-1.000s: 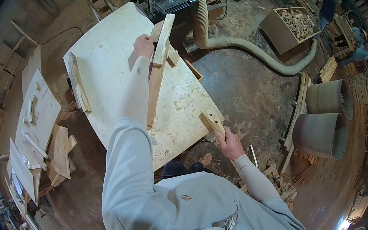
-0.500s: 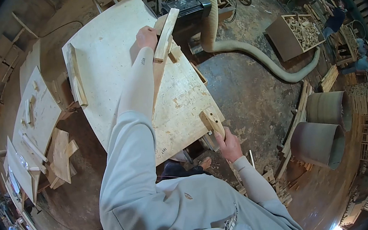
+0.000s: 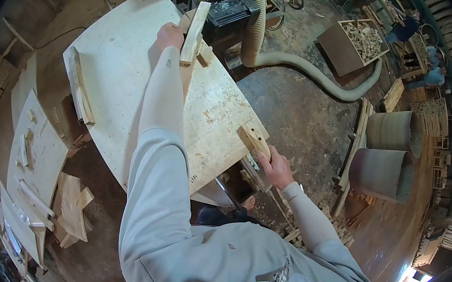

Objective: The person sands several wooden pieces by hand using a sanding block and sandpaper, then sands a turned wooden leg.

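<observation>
A large pale plywood board [image 3: 122, 58] lies before me, with wooden pieces fixed or resting on it. At its far right side, my left hand [image 3: 170, 36] is closed against a slanted light wooden block [image 3: 196, 33]; its fingertips are partly hidden. A smaller wood piece [image 3: 205, 56] sits beside that block. My right hand [image 3: 278, 169] wraps the lower end of a wooden handle [image 3: 254, 142] with dark holes, which stands at the board's near right corner. Along the board's left edge runs a wooden bar [image 3: 81, 85].
A dark motor housing [image 3: 229, 11] stands beyond the board, next to a ribbed hose [image 3: 295, 62]. Right are a box [image 3: 339, 50] of wood scraps and two large drums [image 3: 377, 174]. Another panel [image 3: 38, 134] stands left. People [image 3: 433, 75] are far right.
The plywood board has slid forward relative to the motor housing, and both hands have moved with it. More of the structure beneath its near edge shows. The whole view has shifted slightly.
</observation>
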Demonstrator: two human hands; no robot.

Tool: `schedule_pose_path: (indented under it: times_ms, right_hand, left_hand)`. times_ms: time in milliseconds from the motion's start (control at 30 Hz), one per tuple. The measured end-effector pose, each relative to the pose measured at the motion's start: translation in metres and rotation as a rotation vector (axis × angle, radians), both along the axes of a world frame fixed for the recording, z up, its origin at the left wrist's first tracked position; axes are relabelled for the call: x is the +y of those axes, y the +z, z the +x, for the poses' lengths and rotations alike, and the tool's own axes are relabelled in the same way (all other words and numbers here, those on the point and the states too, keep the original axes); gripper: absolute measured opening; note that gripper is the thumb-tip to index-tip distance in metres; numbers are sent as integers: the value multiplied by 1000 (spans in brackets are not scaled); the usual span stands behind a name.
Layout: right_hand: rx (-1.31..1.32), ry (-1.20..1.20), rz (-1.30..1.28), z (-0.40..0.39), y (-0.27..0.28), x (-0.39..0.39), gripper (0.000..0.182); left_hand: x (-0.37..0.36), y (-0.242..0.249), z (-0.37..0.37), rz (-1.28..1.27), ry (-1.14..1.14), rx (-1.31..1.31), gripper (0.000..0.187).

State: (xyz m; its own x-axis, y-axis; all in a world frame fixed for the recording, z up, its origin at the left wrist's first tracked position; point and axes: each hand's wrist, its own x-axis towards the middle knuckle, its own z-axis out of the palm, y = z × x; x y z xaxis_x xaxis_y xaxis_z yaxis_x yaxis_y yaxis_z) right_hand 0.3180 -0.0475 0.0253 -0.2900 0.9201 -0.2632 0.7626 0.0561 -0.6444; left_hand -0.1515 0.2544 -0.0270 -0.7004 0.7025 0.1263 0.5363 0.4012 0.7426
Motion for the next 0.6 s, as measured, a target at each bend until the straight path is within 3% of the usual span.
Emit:
schedule_pose_path:
  times_ms: [600]
  right_hand:
    - [31,-32,15,-1,6,-5,46]
  left_hand:
    - [-4,2,4,5,-19,36,28]
